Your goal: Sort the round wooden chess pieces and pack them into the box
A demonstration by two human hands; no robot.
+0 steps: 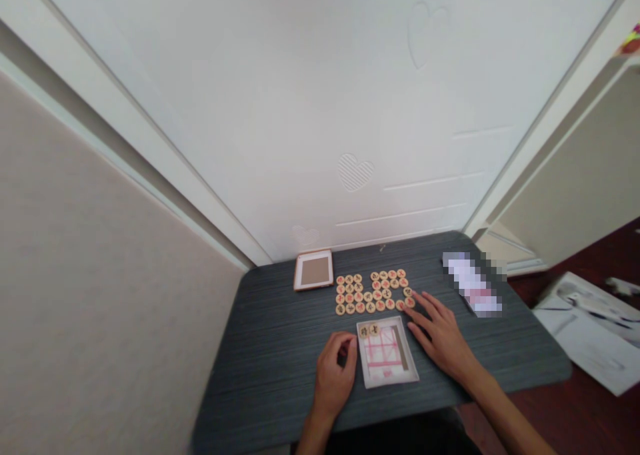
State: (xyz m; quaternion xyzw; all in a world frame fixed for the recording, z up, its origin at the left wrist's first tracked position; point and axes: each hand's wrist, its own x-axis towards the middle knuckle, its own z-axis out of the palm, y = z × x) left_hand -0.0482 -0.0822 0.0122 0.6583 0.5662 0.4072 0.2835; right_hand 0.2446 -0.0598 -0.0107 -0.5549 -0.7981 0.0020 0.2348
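My left hand (336, 371) rests on the table with its fingers curled toward the thumb, just beside the left edge of a shallow white box (412, 368). Whatever it holds, if anything, is hidden. My right hand (443, 335) lies with fingers stretched and apart, its fingertips at the right end of the rows of round wooden Chinese chess pieces (370, 306). The pieces bear red or black characters and sit in rows, with a gap in the upper middle. Inside the box, two black-marked chess pieces (369, 331) lie at the top left above a pink-lined sheet (383, 355).
A white-bordered box lid (313, 270) with a brown centre lies at the table's back left. A phone-like object (473, 285), partly pixelated, is at the right. The dark table (265, 355) meets a white panel (320, 108) behind. A white carton (590, 328) stands on the floor at right.
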